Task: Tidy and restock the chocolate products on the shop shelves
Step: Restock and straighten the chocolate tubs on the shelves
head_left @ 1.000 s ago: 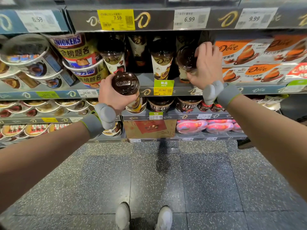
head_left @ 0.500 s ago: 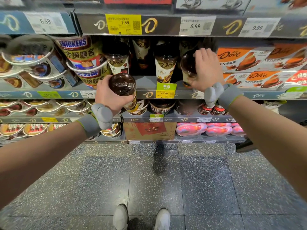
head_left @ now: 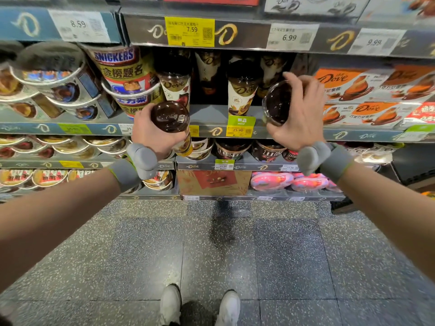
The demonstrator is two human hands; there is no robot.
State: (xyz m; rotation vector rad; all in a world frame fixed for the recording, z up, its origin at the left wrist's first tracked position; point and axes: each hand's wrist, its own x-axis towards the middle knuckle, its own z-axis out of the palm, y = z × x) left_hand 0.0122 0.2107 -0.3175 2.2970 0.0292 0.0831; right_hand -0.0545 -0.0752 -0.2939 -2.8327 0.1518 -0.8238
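Observation:
My left hand (head_left: 150, 132) grips a Dove chocolate cup with a dark brown lid (head_left: 170, 116), held in front of the shelf edge. My right hand (head_left: 301, 114) grips a second dark-lidded Dove cup (head_left: 276, 103), tilted, just in front of the middle shelf (head_left: 211, 114). Two more Dove cups stand upright on that shelf, one at the left (head_left: 175, 82) and one in the middle (head_left: 242, 88). More cups stand behind them in shadow.
Snickers tubs (head_left: 122, 74) lie stacked to the left, orange Dove boxes (head_left: 367, 95) to the right. M&M's tubs (head_left: 268, 150) sit one shelf down, pink packs (head_left: 289, 181) lower. Price tags line the shelf edges. My shoes (head_left: 200, 307) stand on speckled floor.
My right hand has drawn its cup out from the shelf toward me and tilted it. My left hand with its cup has shifted slightly lower and closer to the shelf edge.

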